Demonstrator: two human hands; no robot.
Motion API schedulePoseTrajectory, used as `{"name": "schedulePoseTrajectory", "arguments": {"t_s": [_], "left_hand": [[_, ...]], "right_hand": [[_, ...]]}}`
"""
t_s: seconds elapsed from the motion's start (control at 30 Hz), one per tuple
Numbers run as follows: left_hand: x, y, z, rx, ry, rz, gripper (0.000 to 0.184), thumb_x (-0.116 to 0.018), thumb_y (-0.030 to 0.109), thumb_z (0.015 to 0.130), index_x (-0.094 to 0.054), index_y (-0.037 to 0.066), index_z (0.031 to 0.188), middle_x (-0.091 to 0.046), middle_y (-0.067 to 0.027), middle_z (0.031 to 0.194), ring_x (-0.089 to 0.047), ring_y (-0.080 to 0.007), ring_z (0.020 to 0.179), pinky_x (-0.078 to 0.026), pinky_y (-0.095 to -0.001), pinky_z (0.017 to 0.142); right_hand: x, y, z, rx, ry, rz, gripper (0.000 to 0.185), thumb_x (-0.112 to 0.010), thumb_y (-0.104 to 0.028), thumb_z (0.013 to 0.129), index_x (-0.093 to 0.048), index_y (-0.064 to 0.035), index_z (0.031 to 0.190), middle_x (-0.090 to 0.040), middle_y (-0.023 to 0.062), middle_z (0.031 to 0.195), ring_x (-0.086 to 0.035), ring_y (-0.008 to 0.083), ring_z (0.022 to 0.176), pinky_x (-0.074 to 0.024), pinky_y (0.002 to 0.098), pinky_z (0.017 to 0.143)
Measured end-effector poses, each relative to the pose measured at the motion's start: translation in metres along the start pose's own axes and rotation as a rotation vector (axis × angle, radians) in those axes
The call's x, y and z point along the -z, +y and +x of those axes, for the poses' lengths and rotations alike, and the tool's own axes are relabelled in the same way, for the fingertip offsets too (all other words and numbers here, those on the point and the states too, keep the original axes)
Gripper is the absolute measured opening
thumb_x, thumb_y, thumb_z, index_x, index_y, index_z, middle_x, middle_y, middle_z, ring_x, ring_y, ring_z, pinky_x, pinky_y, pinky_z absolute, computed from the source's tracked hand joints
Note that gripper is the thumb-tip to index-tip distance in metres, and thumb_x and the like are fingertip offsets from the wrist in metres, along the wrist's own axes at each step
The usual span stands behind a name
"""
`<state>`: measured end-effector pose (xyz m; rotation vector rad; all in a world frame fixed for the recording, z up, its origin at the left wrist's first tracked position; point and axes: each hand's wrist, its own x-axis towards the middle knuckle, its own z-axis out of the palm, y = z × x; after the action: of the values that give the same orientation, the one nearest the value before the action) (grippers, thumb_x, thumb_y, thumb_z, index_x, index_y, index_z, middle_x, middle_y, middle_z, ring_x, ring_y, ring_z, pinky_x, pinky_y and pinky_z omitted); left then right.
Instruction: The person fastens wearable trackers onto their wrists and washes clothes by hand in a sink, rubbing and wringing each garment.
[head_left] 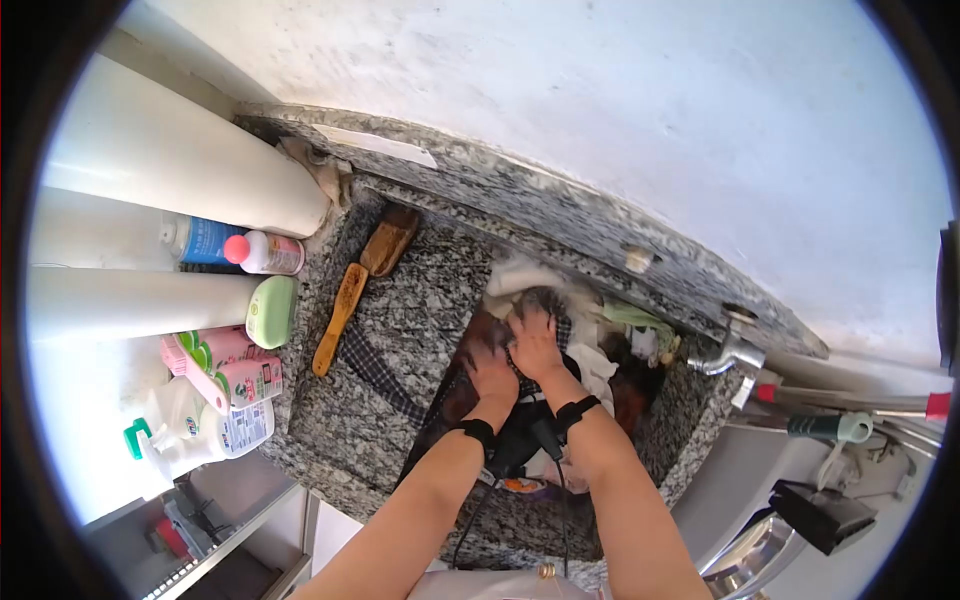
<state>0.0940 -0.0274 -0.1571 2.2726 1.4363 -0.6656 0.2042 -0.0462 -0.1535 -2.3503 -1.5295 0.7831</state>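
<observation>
A dark checked cloth [563, 330] lies bunched in a stone sink, over a reddish-brown board [465, 385] that looks like a washboard. My right hand [537, 342] bears down on the bunched cloth, its fingers curled over it. Just to the left, my left hand [492, 372] lies with fingers stretched out at the cloth's edge, over the board. A checked strip [380, 378] trails off to the left along the sink floor. White suds or pale wet cloth [520, 275] lie beyond my hands. Both wrists wear black bands, with a dark cord hanging near them.
A wooden-handled brush [342, 318] lies at the sink's left side. Bottles, a green soap box [271, 312] and a white jug [190, 425] stand on the left ledge. A metal tap [728, 355] juts in from the right. Pale green cloth [640, 318] lies near the back wall.
</observation>
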Motion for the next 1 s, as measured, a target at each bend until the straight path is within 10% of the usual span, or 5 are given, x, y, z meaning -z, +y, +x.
{"name": "schedulePoseTrajectory", "arguments": {"t_s": [0.2,0.23,0.33,0.5,1.0], "left_hand": [[0.026,-0.002,0.015,-0.056,-0.180,-0.019,0.056,-0.048,0.017,0.092,-0.035,0.010,0.146,-0.024,-0.0227,0.153,-0.029,-0.0374,0.139,-0.029,-0.0463,0.112],[0.019,-0.009,0.013,-0.167,0.081,-0.054,0.050,-0.052,0.016,0.088,-0.049,0.010,0.138,-0.038,-0.0283,0.143,-0.040,-0.0401,0.132,-0.038,-0.0462,0.106],[0.075,-0.022,-0.004,-0.138,-0.183,-0.196,0.040,-0.052,0.013,0.084,-0.063,0.010,0.122,-0.058,-0.0270,0.122,-0.056,-0.0388,0.114,-0.046,-0.0447,0.098],[0.200,-0.054,-0.091,-0.402,0.113,-0.823,0.043,-0.046,-0.004,0.073,-0.070,0.006,0.107,-0.068,-0.0218,0.101,-0.066,-0.0360,0.096,-0.051,-0.0389,0.086],[0.474,-0.003,-0.308,-1.389,0.289,-1.091,0.054,-0.036,-0.014,0.069,-0.060,-0.007,0.118,-0.064,-0.0129,0.120,-0.059,-0.0192,0.114,-0.041,-0.0294,0.102]], "right_hand": [[-0.006,0.014,0.029,-0.017,-0.037,0.114,0.058,-0.058,-0.011,0.078,-0.046,-0.0087,0.135,-0.047,0.0192,0.134,-0.043,0.0408,0.125,-0.0327,0.0470,0.108],[0.010,0.011,0.016,0.001,-0.010,0.116,0.046,-0.062,-0.007,0.075,-0.055,-0.0063,0.120,-0.056,0.0170,0.117,-0.050,0.0367,0.115,-0.0377,0.0488,0.100],[0.046,0.007,-0.034,0.051,0.258,0.056,0.034,-0.067,-0.004,0.071,-0.056,-0.0053,0.103,-0.057,0.0133,0.106,-0.053,0.0355,0.104,-0.0421,0.0485,0.087],[0.111,-0.037,-0.109,-0.219,0.457,0.672,0.027,-0.070,-0.005,0.077,-0.043,-0.0064,0.078,-0.047,0.0080,0.070,-0.048,0.0225,0.066,-0.0406,0.0310,0.064],[0.410,-0.178,-0.262,0.381,0.968,1.052,0.026,-0.056,0.010,0.082,-0.039,-0.0093,0.077,-0.042,-0.0035,0.080,-0.039,0.0063,0.075,-0.0333,0.0195,0.068]]}}
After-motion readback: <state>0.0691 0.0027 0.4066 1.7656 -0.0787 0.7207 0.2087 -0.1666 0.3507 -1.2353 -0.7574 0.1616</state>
